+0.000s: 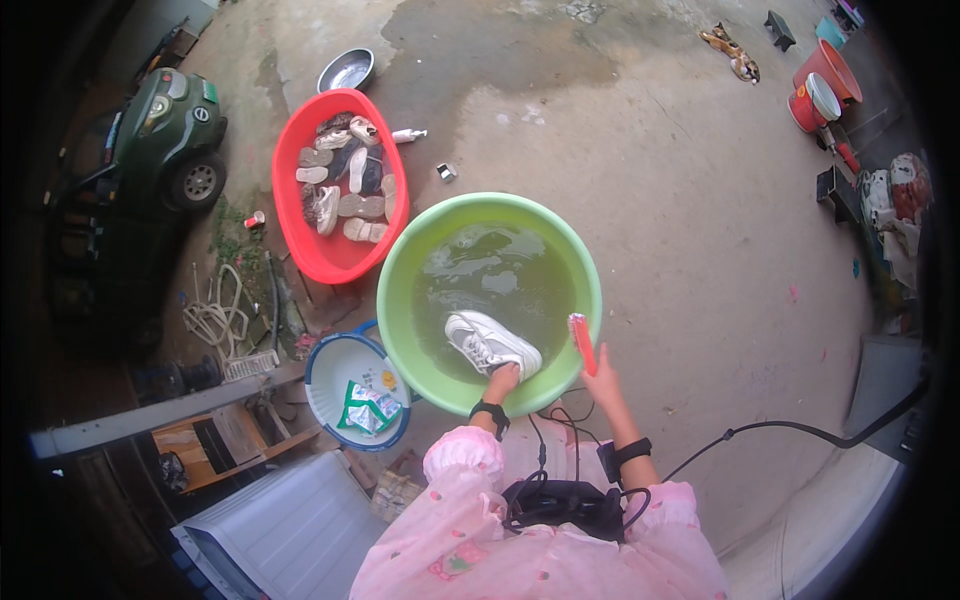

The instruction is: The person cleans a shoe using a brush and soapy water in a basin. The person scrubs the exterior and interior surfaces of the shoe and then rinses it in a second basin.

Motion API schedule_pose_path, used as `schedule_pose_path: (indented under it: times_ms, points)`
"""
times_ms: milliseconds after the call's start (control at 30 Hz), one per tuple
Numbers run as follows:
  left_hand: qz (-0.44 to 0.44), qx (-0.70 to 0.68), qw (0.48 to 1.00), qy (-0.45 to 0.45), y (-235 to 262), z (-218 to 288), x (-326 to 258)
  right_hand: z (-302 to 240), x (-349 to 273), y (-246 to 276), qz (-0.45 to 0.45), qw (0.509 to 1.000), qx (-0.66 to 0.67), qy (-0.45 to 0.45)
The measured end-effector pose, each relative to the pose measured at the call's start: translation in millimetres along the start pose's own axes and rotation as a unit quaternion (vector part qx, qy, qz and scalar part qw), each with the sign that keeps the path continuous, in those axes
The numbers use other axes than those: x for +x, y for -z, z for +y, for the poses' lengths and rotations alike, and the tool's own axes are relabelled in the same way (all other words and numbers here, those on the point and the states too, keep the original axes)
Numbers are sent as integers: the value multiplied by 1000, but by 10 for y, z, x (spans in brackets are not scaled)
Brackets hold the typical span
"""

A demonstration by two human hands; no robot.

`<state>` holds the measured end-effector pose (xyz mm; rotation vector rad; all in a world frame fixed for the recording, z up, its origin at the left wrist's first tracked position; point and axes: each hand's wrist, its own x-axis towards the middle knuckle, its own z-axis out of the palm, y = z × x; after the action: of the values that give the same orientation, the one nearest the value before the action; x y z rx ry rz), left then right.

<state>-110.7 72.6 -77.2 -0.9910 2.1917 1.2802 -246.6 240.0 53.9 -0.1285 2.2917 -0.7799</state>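
Shoe [474, 333] at the near side of the tub [393, 290], heel clasped by the left hand [503, 379]; brush [581, 343] clamped in the right hand [602, 378]. Wet fingers could slip — shoe sliding into water [490, 265], brush falling outside.

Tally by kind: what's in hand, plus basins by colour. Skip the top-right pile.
Shoe, in left hand: 1
Brush, in right hand: 1
Green basin: 1
Red basin: 1
Blue-rimmed white basin: 1
Silver basin: 1
Total: 6
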Motion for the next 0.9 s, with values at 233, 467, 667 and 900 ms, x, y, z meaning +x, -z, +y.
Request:
schedule_pose_path:
  times_ms: [233, 467, 667, 900]
  points:
    - [-44, 203, 969, 132, 78, 374, 116, -38, -58, 126, -41, 999, -16, 3]
    - [-67, 256, 951, 160, -88, 402, 370, -100, -100, 195, -62, 997, 36, -25]
    - [-51, 242, 964, 96, -151, 35, 371, -106, -93, 203, -71, 995, 62, -25]
    - [77, -339, 930, 120, 222, -276, 247, -50, -32, 206, -54, 998, 44, -1]
